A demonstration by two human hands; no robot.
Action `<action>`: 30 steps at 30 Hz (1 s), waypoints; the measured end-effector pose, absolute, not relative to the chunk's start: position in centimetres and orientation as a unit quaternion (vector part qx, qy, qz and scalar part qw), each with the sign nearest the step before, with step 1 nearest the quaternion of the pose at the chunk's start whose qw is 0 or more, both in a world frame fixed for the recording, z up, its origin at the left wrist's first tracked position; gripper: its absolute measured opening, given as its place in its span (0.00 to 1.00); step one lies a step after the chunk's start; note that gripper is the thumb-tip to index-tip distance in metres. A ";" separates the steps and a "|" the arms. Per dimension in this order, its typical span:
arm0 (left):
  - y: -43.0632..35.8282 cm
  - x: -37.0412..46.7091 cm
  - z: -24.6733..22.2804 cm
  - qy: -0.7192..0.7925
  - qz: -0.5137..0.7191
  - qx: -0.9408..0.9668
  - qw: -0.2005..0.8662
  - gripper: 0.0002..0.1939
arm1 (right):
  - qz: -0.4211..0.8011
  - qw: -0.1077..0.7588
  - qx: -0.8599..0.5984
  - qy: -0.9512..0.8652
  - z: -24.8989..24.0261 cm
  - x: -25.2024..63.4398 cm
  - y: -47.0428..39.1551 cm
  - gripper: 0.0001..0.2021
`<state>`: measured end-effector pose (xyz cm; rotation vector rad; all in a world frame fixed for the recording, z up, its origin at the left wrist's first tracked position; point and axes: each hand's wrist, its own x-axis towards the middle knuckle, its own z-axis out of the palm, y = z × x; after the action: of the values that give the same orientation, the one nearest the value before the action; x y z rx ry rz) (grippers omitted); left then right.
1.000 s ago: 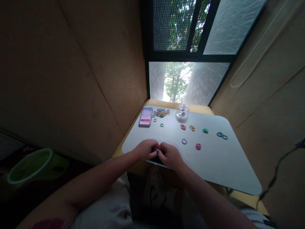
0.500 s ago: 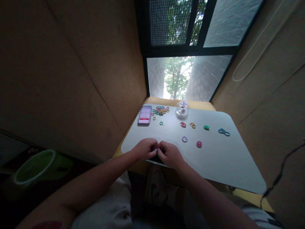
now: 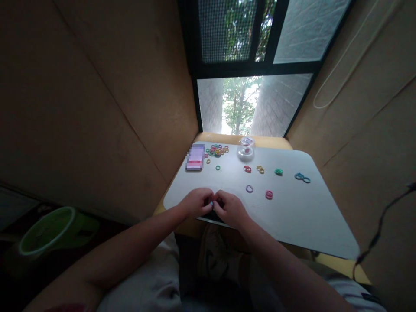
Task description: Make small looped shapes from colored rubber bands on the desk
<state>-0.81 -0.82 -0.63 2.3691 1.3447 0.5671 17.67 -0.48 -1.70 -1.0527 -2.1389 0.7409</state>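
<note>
My left hand (image 3: 197, 203) and my right hand (image 3: 229, 209) meet at the front edge of the white table (image 3: 292, 216), fingertips together. Both have curled, pinching fingers. A tiny light-blue bit shows between the fingertips; what it belongs to is too small to tell. Beyond my hands lie a purple ring (image 3: 249, 188) and a stack of pink rings (image 3: 269, 195). Farther back are red rings (image 3: 247, 169), yellow rings (image 3: 260, 170), green rings (image 3: 278, 172) and blue rings (image 3: 302, 177). A mixed pile of coloured rings (image 3: 217, 151) sits at the back left, with a single green ring (image 3: 218, 167) nearer.
A phone-like device (image 3: 195, 157) with a blurred screen lies at the table's back left corner. Clear round containers (image 3: 246, 151) stand at the back edge. A green basket (image 3: 48, 229) is on the floor at left. A dark cable (image 3: 378, 232) hangs at right.
The view has shifted slightly, so the table and rings appear a little farther left. My hands remain together at the table edge, with no clear change in their hold.
</note>
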 end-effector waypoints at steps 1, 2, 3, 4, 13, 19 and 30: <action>-0.8 -0.8 -0.6 0.476 0.200 0.838 0.178 0.03 | 0.282 0.318 -0.400 -0.812 -1.7 17.6 -0.5 0.02; -0.8 -0.8 -0.6 0.476 0.200 0.838 0.178 0.02 | 0.282 0.318 -0.400 -0.812 -1.7 17.6 -0.5 0.02; -0.9 -0.9 -0.6 0.476 0.200 0.837 0.178 0.02 | 0.281 0.318 -0.400 -0.813 -1.7 17.6 -0.5 0.02; -0.9 -0.9 -0.6 0.477 0.200 0.837 0.180 0.02 | 0.279 0.316 -0.400 -0.814 -1.7 17.6 -0.5 0.03; -1.1 -1.1 -0.6 0.475 0.211 0.835 0.180 0.03 | 0.268 0.310 -0.404 -0.818 -1.8 17.5 -0.8 0.03; -1.1 -1.2 -0.6 0.474 0.211 0.835 0.181 0.02 | 0.272 0.315 -0.401 -0.816 -1.9 17.4 -0.7 0.04; -1.1 -1.1 -0.4 0.476 0.203 0.839 0.172 0.02 | 0.268 0.320 -0.404 -0.814 -2.1 17.3 -0.7 0.04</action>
<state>-1.09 -1.11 -0.40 2.3805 1.3508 0.5752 17.30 -0.69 -2.06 -1.0613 -2.1393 0.7042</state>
